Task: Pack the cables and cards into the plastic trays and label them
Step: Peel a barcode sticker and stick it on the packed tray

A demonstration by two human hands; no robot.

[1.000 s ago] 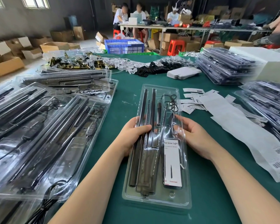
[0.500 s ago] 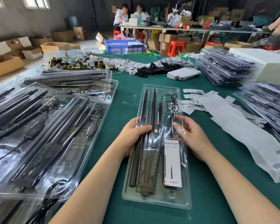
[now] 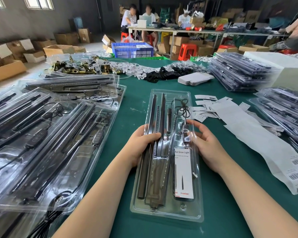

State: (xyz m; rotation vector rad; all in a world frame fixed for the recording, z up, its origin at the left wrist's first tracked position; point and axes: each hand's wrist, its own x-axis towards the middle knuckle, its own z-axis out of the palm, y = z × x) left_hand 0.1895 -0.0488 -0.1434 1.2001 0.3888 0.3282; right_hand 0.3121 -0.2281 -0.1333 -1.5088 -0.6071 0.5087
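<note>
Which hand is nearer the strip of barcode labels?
Right. The right hand is at the tray's right edge, on the side where the barcode label strip lies, with bare table between them. The left hand grips the tray's left edge, farther away.

Left hand grips the left edge of the clear plastic tray, thumb lying over the black bars. Right hand sits at the right edge, fingers curled by the cable (white card below it). Barcode labels lie right, on the green table.
</note>
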